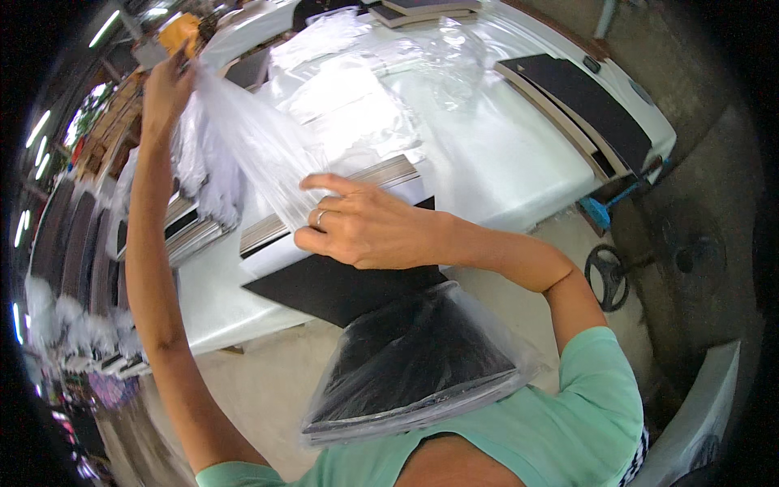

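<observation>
A clear plastic bag (pixel 256 146) is stretched between my hands. My left hand (pixel 168 96), raised at the far left, is closed on its far end. My right hand (pixel 365 223) grips the near end, index finger extended, a ring on one finger. Beneath that hand lies a stack of thin boards (pixel 381 172) with layered edges, at the table's near edge. A black sheet (pixel 316 288) juts out below it. Against my body rests a black panel (pixel 422 349) covered by another clear plastic bag (pixel 495 349); its far end overlaps the black sheet.
More clear bags (pixel 349 101) are spread over the white table (pixel 495 183). Black boards (pixel 576 101) are stacked at the table's right side. Bagged boards (pixel 191 223) stand on the left, with further dark panels (pixel 69 243) beyond. A black handwheel (pixel 606 277) is at right.
</observation>
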`<state>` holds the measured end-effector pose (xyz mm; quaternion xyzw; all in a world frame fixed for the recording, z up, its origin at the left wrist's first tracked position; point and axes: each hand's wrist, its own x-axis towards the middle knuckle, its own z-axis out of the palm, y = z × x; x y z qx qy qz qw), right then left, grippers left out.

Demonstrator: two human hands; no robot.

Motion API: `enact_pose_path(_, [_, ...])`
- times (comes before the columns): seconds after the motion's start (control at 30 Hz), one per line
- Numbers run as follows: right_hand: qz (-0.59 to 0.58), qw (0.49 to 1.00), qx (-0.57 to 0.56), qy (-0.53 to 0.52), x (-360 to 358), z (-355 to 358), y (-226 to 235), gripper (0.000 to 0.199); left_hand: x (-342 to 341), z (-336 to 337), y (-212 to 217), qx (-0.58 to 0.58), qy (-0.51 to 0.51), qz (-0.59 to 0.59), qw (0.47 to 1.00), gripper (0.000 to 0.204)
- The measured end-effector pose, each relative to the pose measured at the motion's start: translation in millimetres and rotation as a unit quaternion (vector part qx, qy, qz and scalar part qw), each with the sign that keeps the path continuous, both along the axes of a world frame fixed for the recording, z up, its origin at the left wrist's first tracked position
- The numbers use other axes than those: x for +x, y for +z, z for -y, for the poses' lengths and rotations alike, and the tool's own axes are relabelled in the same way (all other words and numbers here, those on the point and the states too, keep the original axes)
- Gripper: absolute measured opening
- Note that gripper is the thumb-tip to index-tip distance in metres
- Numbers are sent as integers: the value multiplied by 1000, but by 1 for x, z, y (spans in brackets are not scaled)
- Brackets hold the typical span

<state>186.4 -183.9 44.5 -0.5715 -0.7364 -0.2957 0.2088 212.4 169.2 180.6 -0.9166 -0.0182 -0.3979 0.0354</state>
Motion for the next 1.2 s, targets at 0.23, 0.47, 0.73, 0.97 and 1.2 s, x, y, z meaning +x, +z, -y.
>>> enact_pose_path(0.23, [-96,968,229,17,40,17,15,12,-72,206,-40,-63,-322,-119,937,50])
enact_pose_path(0.47, [-468,876,13,113,27,49,64,25,-135,177,-84,-544,-209,-63,810,36])
enact_pose_path(0.73, [-641,638,-255,340,20,73,15,22,-158,112,-168,-567,-586,-141,562,35])
enact_pose_path(0.97, [-545,603,-444,377,-19,36,-70,23,-205,138,-190,-633,-606,-122,467,41])
enact_pose_path(1.2, [-679,513,-254,460,0,31,-93,31,-231,188,-222,-710,-379,51,591,47])
